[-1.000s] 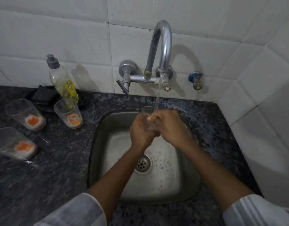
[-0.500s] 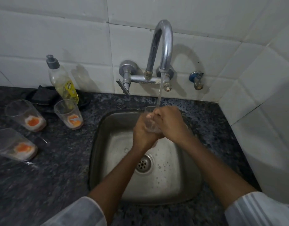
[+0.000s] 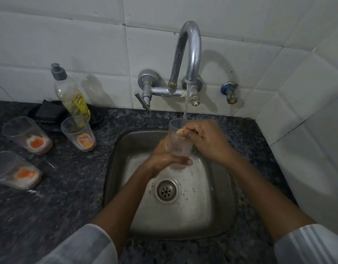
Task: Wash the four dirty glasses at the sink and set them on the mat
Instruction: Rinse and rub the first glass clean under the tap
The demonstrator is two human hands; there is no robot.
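Note:
A clear glass (image 3: 178,141) stands upright over the steel sink (image 3: 217,212), under the water running from the tap (image 3: 189,54). My left hand (image 3: 164,156) grips its lower part from the left. My right hand (image 3: 206,140) rests on its rim, fingers curled into the mouth. Three dirty glasses with orange residue stand on the counter at the left: one (image 3: 78,133) by the sink, one (image 3: 27,135) farther left, one (image 3: 14,170) at the frame's left edge. A dark mat (image 3: 48,113) lies behind them by the wall.
A dish soap bottle (image 3: 71,92) stands against the tiled wall behind the glasses. The tap lever (image 3: 142,101) points down left. A small blue valve (image 3: 229,92) sticks out of the wall at the right. Dark granite counter (image 3: 69,197) surrounds the sink.
The glass has shifted slightly under the stream and more of it shows between my hands. My right fingers have moved onto the rim. Water keeps running.

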